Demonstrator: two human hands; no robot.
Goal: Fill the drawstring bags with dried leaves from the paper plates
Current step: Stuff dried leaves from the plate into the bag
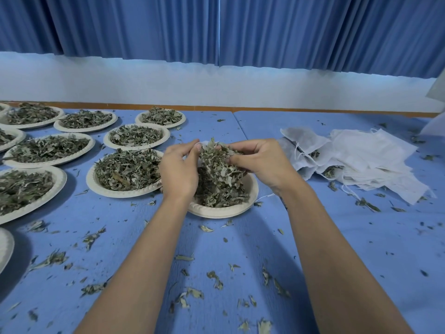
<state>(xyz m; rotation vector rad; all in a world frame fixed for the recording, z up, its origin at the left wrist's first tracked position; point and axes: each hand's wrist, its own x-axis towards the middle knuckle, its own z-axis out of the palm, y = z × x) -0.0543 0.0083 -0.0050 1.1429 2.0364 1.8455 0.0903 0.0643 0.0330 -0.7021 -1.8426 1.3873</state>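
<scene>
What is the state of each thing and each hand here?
Held bag: mostly hidden behind the clump of leaves.
Left hand: seems to pinch the bag's edge.
Right hand: grips that clump.
Near plate: partly full of leaves.
Other plates: heaped with leaves.
Bag pile: lying flat, some holding leaves.
Curtain: drawn shut.

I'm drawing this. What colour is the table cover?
The table cover is blue, seen best in the head view.

Pinching a drawstring bag (pixel 205 142) edge with left hand (pixel 178 169), gripping dried leaves (pixel 219 169) with right hand (pixel 262 162) just above the paper plate (pixel 224 210), other plates (pixel 115 191) to its left, spare bags (pixel 366 153) to its right.
</scene>
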